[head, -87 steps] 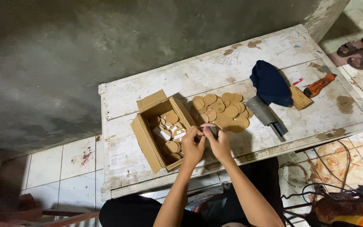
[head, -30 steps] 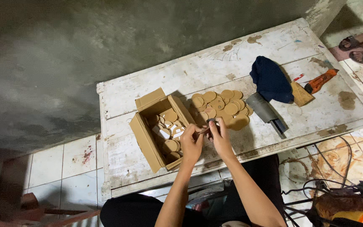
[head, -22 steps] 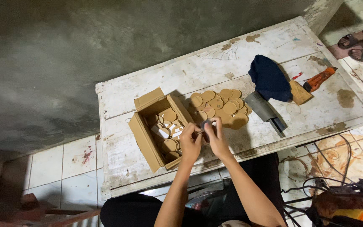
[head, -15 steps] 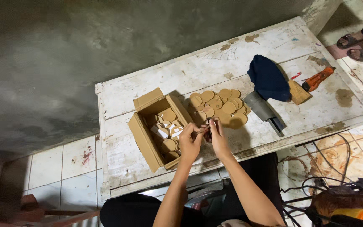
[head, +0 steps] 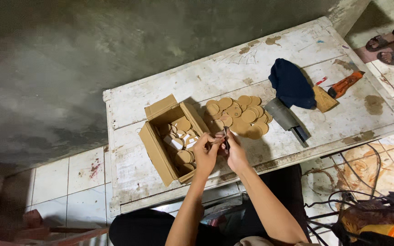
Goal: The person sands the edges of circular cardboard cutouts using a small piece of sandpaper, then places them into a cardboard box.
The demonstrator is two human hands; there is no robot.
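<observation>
Worn white table [head: 169, 98] against grey wall [head: 69, 54], both hands [head: 220, 152] pinched around a thin dark tool [head: 226, 139].

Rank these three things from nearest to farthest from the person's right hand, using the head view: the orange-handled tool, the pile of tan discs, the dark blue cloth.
1. Pile of tan discs: just beyond the right hand, mid-table.
2. Dark blue cloth: farther back and to the right.
3. Orange-handled tool: farthest, near the table's right end.
</observation>
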